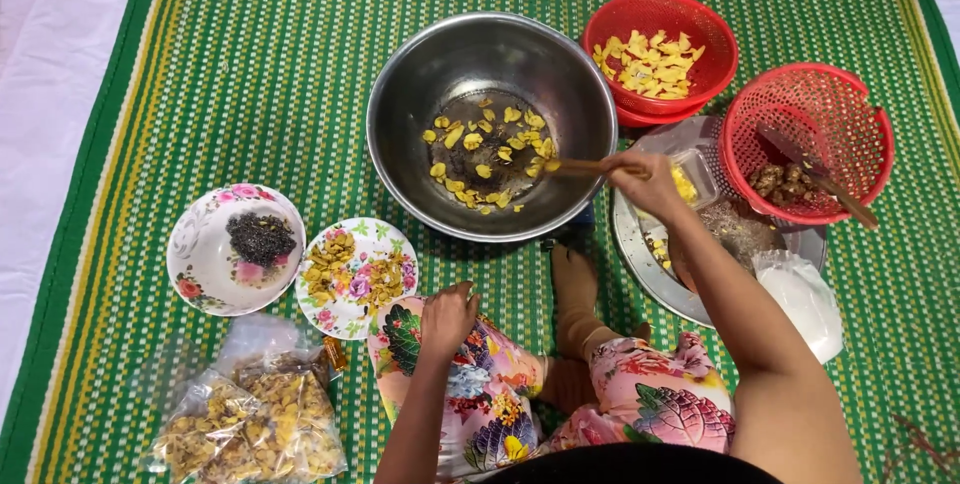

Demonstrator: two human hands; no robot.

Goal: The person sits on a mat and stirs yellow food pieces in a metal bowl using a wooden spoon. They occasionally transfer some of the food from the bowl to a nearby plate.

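Where the view begins, nearest the camera, the person sits with knees bent in floral trousers on a green striped mat. Left hand: rests on the left knee, fingers curled loosely, holding nothing. To its left lie clear plastic bags of yellowish dried pieces. Just beyond them stand two floral dishes side by side, almost touching: a small plate bearing yellow-brown pieces and a bowl containing a dark, granular heap.

Right hand: extended forward, fingers closed around the end of a wooden stick, which reaches over the rim into a large steel bowl. The stick's tip lies among yellow petal-like pieces scattered across the wet bottom of that bowl. One bare foot lies just below the bowl's near rim.

Under the right forearm sits a round metal tray, holding a small clear container with yellow contents; a white plastic bag lies at the tray's right edge. Farther right, a red perforated basket holds brown lumps and a wooden-handled knife. Farthest, touching the steel bowl's upper right, a second red basket holds more yellow pieces. White cloth shows beyond the mat's edges.
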